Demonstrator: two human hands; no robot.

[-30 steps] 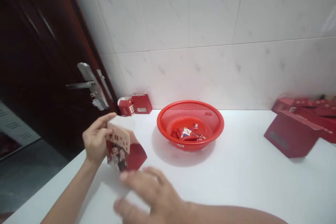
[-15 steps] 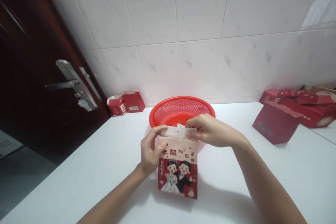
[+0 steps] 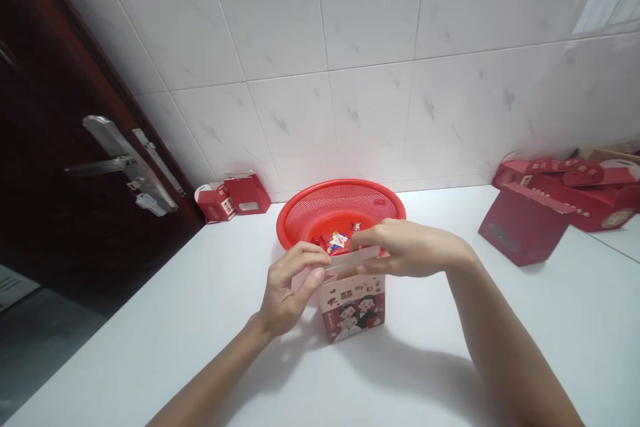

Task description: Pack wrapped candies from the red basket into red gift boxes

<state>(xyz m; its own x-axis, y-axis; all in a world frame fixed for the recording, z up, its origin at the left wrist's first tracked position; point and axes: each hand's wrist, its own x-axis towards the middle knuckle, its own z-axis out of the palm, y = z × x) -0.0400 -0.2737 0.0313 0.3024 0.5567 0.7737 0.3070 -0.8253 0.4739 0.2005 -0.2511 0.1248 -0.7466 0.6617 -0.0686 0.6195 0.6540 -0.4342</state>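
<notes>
A small red and cream paper box (image 3: 354, 307), printed with a cartoon couple, stands upright on the white table with its top flaps raised. My left hand (image 3: 293, 288) pinches the box's upper left edge between thumb and fingers. At the upper right edge, my right hand (image 3: 400, 250) is closed on the rim, its fingertips partly hidden by the flaps. Just behind the box is a red mesh basket (image 3: 345, 195) holding red wrapped packets (image 3: 336, 242).
Two small red boxes (image 3: 247, 195) stand by the wall at the left. On the right are a dark red box (image 3: 523, 223) and a pile of red boxes (image 3: 575, 197). A dark door (image 3: 55, 147) with a metal handle is at far left.
The box has tipped from facing me to standing lower and further back, and its top has opened wider. More of the basket's packets show. The view has shifted slightly.
</notes>
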